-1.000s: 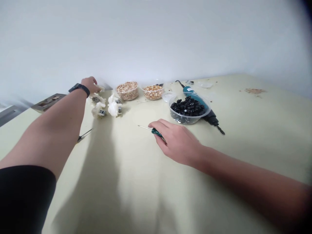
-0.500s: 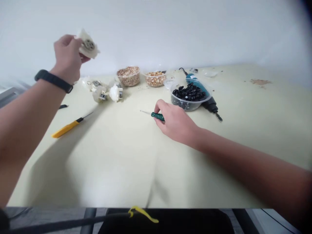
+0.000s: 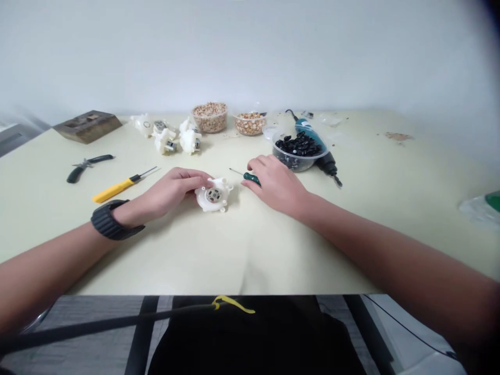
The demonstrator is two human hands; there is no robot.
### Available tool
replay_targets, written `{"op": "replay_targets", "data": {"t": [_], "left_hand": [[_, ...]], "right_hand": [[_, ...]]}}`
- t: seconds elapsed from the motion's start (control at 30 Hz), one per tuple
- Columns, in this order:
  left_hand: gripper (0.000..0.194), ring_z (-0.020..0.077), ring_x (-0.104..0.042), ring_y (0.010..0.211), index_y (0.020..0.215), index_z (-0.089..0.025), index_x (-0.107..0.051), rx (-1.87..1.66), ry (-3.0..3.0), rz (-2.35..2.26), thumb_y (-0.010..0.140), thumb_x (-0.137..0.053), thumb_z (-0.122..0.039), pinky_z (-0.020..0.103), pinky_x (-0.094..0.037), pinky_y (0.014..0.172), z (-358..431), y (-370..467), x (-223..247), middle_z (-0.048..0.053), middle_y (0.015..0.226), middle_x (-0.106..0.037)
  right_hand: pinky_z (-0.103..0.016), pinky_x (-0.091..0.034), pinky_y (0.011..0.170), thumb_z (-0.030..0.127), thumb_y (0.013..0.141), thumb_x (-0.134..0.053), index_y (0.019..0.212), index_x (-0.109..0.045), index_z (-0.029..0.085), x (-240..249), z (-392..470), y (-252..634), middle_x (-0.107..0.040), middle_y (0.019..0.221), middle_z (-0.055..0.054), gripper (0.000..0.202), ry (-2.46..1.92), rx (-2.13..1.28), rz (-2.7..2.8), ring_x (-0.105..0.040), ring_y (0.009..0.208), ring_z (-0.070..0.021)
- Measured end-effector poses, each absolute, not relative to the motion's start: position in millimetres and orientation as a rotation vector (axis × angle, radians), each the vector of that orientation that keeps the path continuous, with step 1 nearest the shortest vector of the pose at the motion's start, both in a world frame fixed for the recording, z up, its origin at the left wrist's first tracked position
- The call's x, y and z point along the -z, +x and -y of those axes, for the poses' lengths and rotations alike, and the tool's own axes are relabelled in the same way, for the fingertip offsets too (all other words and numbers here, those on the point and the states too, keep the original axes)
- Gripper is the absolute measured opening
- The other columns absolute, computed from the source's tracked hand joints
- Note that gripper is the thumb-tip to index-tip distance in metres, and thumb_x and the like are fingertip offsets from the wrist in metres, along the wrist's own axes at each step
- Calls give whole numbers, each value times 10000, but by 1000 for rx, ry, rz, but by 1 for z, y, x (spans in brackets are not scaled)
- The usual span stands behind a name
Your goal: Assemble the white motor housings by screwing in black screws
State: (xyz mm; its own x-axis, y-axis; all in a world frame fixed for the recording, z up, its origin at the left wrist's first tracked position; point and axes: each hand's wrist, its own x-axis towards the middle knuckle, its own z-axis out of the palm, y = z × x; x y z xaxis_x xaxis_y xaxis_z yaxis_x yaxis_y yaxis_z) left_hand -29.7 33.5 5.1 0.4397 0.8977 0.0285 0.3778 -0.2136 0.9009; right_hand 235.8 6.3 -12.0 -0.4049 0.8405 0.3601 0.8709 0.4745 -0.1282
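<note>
My left hand (image 3: 175, 190), with a dark band at the wrist, grips a white plastic motor housing (image 3: 207, 202) by its left side. A round metal motor with dark holes faces up from the housing's middle. To the right, my right hand (image 3: 275, 185) is closed around the green handle of a small screwdriver (image 3: 252, 178), whose thin shaft points left above the table. The housing and the screwdriver are apart. Left of my left hand lies a yellow-handled screwdriver (image 3: 115, 190).
Several more white motor housings (image 3: 166, 139) stand at the back left, near a dark block (image 3: 86, 126) and black-handled pliers (image 3: 90, 165). Behind are tubs of pale pieces (image 3: 210, 119) and orange pieces (image 3: 250, 125). A tub of black screws or caps (image 3: 299, 159) stands before a teal power driver (image 3: 328, 164).
My left hand has come down and to the right with the motor housing, from up near the wall to the table's middle. My right hand keeps the green screwdriver in nearly the same place.
</note>
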Motion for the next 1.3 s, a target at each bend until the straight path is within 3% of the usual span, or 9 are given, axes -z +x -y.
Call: {"op": "replay_targets", "data": {"t": [0.1,0.2,0.37,0.43,0.53,0.93,1.2,1.3], "left_hand": [[205,252,-742,922,826,-230,-846,-732,1847,-1171,866,-751,-407,338,-605,823,-27,-28,-9,78,996,-822],[294,276,-732,1093,970,-255,-857,-638,1891,-1235,897,-722,-506,379,-571,1023,-21,-26,-15,62,1182,-810],[378,318,-711,1160,1010,-231,-832,-666,1877,-1307,909,-672,-558,441,-547,1096,-21,-22,-14,83,1223,-795],[380,319,-698,1199,1004,-237,-824,-726,1891,-1310,923,-641,-561,442,-529,1130,-24,-23,-9,79,1251,-785],[404,311,-690,1218,978,-244,-813,-781,1938,-1305,948,-583,-575,433,-513,1158,-27,-23,-4,79,1253,-781],[427,296,-721,1156,993,-228,-806,-749,1914,-1357,972,-539,-561,421,-547,1114,-28,-21,-2,78,1218,-796],[448,298,-708,1163,1018,-230,-796,-737,1918,-1342,979,-545,-599,421,-533,1106,-28,-22,-1,83,1245,-784],[460,296,-692,1183,1039,-228,-793,-725,1949,-1318,992,-531,-603,414,-521,1105,-27,-21,-2,83,1264,-776]], "right_hand": [[-474,-504,1020,306,1052,-583,1215,-666,119,-1,2,233,-710,1223,-149,261,-1289,271,2307,-588,1179,-333],[-511,-498,1063,205,1004,-614,1204,-686,195,-20,-2,250,-741,1203,-93,213,-1221,355,2130,-588,1170,-324],[-542,-525,968,180,924,-695,910,-792,239,-44,-32,311,-780,1019,-97,115,-1556,298,1968,-609,1142,-367],[-514,-536,921,162,870,-748,850,-818,238,-49,-41,329,-782,935,-86,105,-1712,147,1951,-662,1012,-333],[-449,-554,835,193,817,-813,856,-848,246,-52,-46,339,-776,846,-64,74,-1861,-124,1934,-697,832,-268],[-424,-553,815,44,710,-740,735,-792,219,-49,-52,326,-768,828,-74,185,-1914,-160,1941,-707,870,-287],[-391,-510,869,157,836,-742,806,-727,246,-47,-48,328,-768,944,-61,95,-1542,-167,1678,-667,901,-223],[-334,-501,772,139,880,-739,816,-673,229,-54,-39,316,-754,906,-50,129,-1314,-502,1470,-650,828,-171]]}}
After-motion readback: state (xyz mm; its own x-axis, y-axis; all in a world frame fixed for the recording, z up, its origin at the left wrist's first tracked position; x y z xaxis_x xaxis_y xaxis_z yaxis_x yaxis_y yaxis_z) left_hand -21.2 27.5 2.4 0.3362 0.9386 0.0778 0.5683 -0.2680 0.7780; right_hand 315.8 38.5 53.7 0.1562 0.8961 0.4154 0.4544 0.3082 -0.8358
